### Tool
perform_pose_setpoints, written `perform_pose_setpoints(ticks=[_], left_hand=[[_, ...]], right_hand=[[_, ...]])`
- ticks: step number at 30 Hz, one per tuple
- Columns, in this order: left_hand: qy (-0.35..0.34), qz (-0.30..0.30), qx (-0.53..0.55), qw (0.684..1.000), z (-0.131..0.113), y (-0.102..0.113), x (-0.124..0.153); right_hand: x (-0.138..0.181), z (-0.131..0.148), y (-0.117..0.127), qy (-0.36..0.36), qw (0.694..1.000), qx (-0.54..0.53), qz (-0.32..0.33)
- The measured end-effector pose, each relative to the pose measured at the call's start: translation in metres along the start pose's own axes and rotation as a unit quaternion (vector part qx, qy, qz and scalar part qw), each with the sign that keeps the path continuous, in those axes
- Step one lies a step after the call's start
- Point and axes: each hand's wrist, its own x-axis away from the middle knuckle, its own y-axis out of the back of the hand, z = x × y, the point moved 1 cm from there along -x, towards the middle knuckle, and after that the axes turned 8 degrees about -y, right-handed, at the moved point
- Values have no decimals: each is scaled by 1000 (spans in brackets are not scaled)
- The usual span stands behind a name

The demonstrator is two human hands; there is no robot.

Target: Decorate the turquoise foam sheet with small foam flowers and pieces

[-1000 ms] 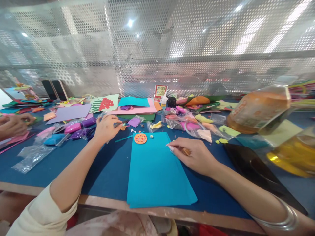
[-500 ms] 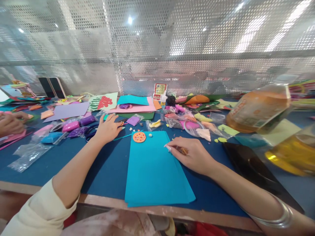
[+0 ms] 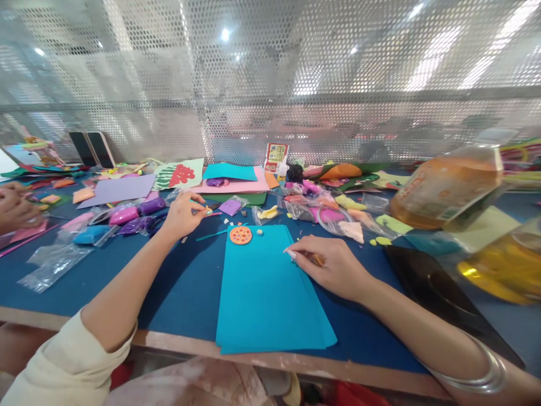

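Note:
My left hand is over the table left of the paper, thumb and fingers pinched together around something small that I cannot make out. My right hand rests at the right edge of the blue paper, its fingertips pressed together; what they hold is too small to name. A brownish thing shows under its curled fingers. On the stacked paper's top edge lies an orange disc with coloured dots, like a small clay pizza. Beside it sits a tiny pale round piece.
Clay packets crowd the left, and more clay lies behind the paper. Two bottles, one with orange drink and one yellow, stand right near a black flat object. Another person's hand is far left.
My left hand has drawn its spread fingers into a pinch and turned slightly. My right hand stays in nearly the same place on the paper's edge.

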Motion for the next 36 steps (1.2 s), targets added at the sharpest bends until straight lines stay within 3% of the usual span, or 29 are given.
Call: perform_pose_setpoints(ticks=[7,14,22,31,36], left_hand=[[90,-40,64,993,4,5,0],[16,-56,-28,998,3,2,3],[34,-28,-68,997,-4,-1,2],[30,-41,-67,996,-10,0,2],[34,-41,-80,995,-8,2,2]], right_hand=[[-1,1,0,-3,1000,-1,0],[0,0,-1,-5,1000,-6,5],[0,1,1,-12,999,-12,-46],[-23,6,-20,68,983,160,66],[-34,9,-31,75,983,156,61]])
